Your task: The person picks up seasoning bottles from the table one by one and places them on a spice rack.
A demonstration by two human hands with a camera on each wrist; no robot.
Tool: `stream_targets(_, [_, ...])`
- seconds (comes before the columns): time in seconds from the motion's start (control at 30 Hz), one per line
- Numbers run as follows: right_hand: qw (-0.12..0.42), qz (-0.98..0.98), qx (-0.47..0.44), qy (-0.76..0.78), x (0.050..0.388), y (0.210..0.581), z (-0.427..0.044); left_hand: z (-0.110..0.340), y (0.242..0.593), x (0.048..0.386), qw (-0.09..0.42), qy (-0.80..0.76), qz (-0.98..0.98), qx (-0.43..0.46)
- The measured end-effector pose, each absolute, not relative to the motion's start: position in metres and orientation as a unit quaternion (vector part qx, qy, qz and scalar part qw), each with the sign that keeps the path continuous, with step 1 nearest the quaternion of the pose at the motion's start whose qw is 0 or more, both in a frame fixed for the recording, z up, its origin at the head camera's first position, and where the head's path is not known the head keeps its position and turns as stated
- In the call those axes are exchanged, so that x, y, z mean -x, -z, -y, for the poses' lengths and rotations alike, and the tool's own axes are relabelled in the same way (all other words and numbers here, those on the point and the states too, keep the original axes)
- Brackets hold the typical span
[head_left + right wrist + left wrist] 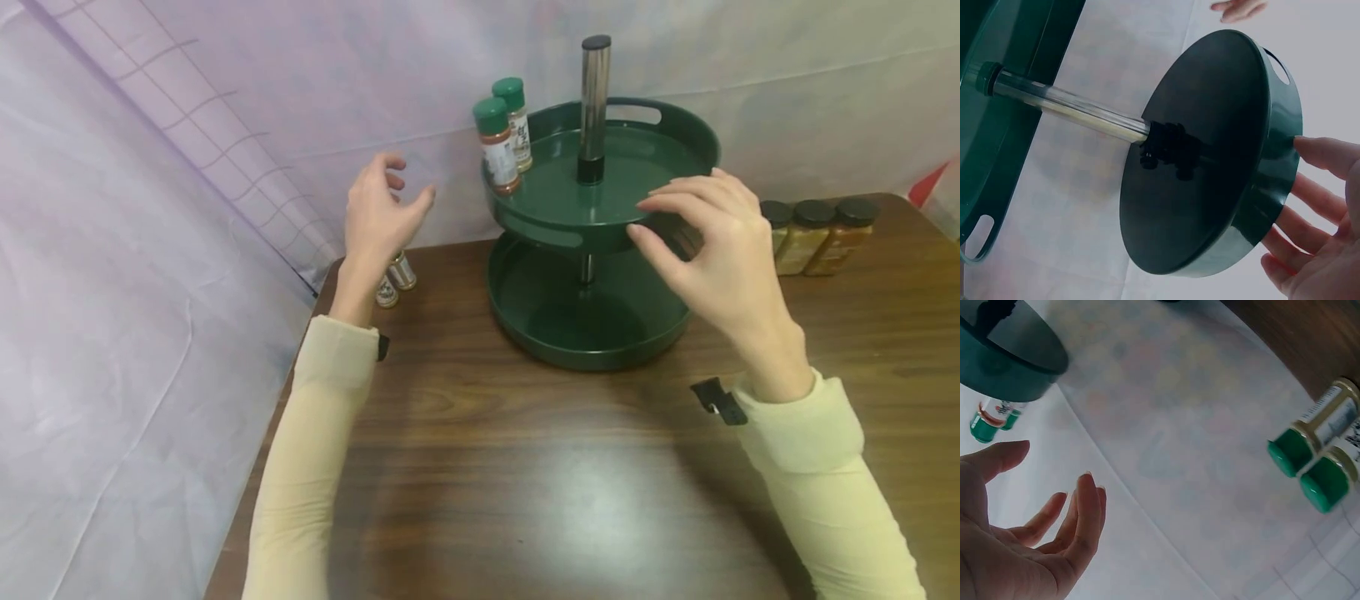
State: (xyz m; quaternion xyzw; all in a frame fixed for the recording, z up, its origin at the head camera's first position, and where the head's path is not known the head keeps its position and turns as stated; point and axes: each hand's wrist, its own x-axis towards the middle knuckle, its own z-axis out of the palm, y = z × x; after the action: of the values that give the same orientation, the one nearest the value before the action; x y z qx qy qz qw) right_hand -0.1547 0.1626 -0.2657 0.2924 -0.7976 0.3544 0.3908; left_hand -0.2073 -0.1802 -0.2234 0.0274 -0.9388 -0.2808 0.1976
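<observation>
A dark green two-tier turntable [577, 354] stands on the table, its upper tray [622, 204] carried on a shiny metal post [595, 104]. My right hand [723, 250] is at the front right rim of that tray, thumb outside and fingertips over the inside, pinching the wall; the right wrist view shows the tray [1254, 206] from below. To the left of the turntable my left hand [382, 208] hovers in the air, fingers loosely bent and holding nothing. Two green-capped spice bottles, one with reddish contents [498, 158] and one paler [519, 125], stand at the upper tray's left edge.
Two more green-capped bottles [1322, 447] stand on the table's left side, partly hidden by my left hand in the head view. Several black-capped spice jars [810, 237] stand in a row right of the turntable. A pale cloth [420, 75] hangs behind the table.
</observation>
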Motion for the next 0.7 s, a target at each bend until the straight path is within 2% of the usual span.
stream_targets(0.7, [0.398, 0.801, -0.280, -0.349, 0.156, 0.260, -0.177, 0.255, 0.283, 0.194, 0.161, 0.287, 0.939, -0.099])
